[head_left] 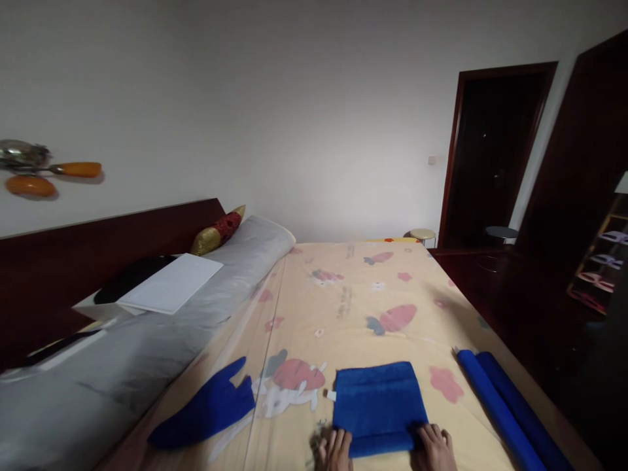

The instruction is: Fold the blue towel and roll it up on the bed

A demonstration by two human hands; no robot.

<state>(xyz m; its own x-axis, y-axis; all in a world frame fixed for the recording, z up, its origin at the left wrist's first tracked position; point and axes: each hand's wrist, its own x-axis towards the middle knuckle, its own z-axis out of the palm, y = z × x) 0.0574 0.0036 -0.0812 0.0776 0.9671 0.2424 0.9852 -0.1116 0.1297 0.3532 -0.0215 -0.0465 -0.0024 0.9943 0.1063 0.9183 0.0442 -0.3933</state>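
Observation:
A folded blue towel (377, 402) lies flat on the yellow patterned bedsheet (353, 301) near the bottom of the view, a white tag sticking out at its left edge. My left hand (336, 451) presses on the towel's near left corner, fingers spread. My right hand (436, 448) rests on the near right corner, fingers flat on the cloth. Neither hand grips anything. A crumpled blue towel (209, 405) lies to the left. Two rolled blue towels (505, 409) lie side by side along the bed's right edge.
A long grey bolster (161, 327) runs along the dark wooden headboard (98, 252) on the left, with a white board (171, 282) and a red-gold cushion (218, 232) on it. Dark furniture (520, 294), two stools and an open doorway (495, 150) stand to the right.

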